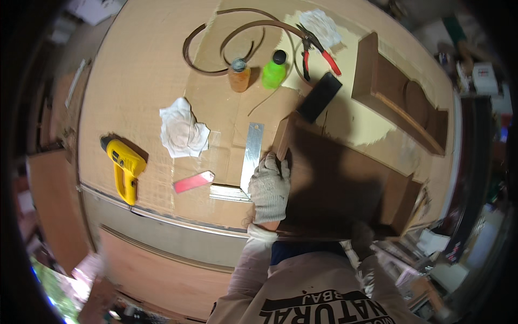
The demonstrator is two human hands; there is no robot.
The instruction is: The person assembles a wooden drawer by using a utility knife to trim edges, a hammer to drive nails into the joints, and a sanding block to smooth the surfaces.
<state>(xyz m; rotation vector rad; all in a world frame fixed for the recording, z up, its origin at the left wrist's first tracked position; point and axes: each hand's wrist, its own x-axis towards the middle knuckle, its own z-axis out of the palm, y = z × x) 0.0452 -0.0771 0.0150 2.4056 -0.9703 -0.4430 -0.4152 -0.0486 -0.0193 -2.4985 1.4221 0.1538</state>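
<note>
My left hand, in a white knit glove, lies on the left edge of a dark brown board, fingers curled over that edge. The board lies flat on the bench in front of me. My right hand, in a darker glove, sits in shadow at the board's near edge; its grip is unclear. A metal square lies just left of my left hand, almost touching it.
On the bench lie a yellow heat gun, a white rag, a pink scraper, an orange bottle, a green bottle, red-handled pliers, a black block, coiled brown edge strip and a shaped wooden piece.
</note>
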